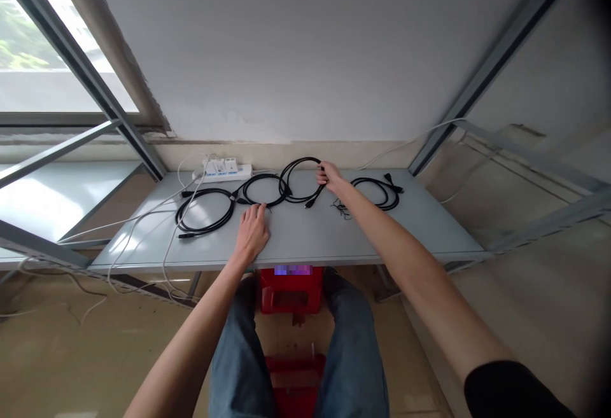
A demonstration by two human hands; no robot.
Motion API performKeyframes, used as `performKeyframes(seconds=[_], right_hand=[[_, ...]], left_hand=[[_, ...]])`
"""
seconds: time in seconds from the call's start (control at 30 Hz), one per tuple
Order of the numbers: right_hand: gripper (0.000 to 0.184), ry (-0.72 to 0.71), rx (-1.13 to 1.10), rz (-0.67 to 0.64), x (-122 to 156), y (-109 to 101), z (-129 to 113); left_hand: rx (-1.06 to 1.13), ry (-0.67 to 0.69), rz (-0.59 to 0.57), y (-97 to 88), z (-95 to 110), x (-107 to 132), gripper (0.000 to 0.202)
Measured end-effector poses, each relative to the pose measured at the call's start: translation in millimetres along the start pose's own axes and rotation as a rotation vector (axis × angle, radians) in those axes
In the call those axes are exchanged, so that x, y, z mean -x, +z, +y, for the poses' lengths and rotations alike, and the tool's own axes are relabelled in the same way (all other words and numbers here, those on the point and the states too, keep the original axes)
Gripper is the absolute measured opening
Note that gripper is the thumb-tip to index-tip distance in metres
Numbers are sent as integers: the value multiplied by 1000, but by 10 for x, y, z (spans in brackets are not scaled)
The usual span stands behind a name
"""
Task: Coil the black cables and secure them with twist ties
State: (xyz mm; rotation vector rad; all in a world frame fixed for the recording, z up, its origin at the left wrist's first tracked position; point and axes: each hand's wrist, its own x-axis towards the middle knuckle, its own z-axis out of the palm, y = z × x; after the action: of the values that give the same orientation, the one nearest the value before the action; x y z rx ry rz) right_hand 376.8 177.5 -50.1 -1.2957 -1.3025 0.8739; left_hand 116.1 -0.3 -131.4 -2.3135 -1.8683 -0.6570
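Note:
Several coiled black cables lie in a row on a grey table [305, 240]. My right hand [328, 175] is closed on the rim of the third coil [298, 179], at its right side. My left hand [251, 230] lies flat on the table with fingers stretched out, its fingertips close to the second coil [264, 190]. A larger coil [205, 211] lies to the left, and another coil [379, 192] lies to the right of my right hand. Small black ties [341, 208] sit beside my right forearm.
A white power strip [223, 168] sits at the table's back left, with white wires [143, 227] trailing off the left edge to the floor. Metal frame bars stand left and right. A red stool [291, 291] is under the table between my legs.

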Motion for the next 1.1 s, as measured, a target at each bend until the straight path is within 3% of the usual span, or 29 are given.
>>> performKeyframes(seconds=[0.1,0.17,0.27,0.37,0.4,0.47,0.57,0.63,0.7,0.8,0.97,1.1], right_hand=[[19,167,-204,-336,150,-88,-340],[16,183,-297,-493,314,-128,-589],[16,148,-288,-607,614,-158,-946],[17,95,-286,-708,887,-186,-1217],[17,87,-292,-737,954,-198,-1273],[17,96,-312,-783,1036,-226,-1318],[18,170,-345,-794,1047,-245,-1192],[19,242,-380,-738,1023,-214,-991],[20,343,-423,-657,1026,-129,-734],[25,482,-499,-513,1138,83,-332],[23,578,-497,-321,1413,399,148],[12,423,-340,-404,1414,401,316]], left_hand=[[72,42,76,-21,2,37,57],[175,72,134,-31,-5,64,50],[401,23,272,-74,-11,48,53],[710,-162,413,-204,21,-98,72],[826,-221,409,-270,41,-169,80],[1060,-275,279,-423,87,-314,85],[1311,-279,26,-628,134,-466,69],[1342,-341,-70,-693,130,-513,48],[1236,-431,-111,-689,86,-547,30],[900,-494,-139,-594,-42,-639,19],[419,-411,-124,-394,-286,-885,49],[250,-266,-96,-258,-356,-974,59]])
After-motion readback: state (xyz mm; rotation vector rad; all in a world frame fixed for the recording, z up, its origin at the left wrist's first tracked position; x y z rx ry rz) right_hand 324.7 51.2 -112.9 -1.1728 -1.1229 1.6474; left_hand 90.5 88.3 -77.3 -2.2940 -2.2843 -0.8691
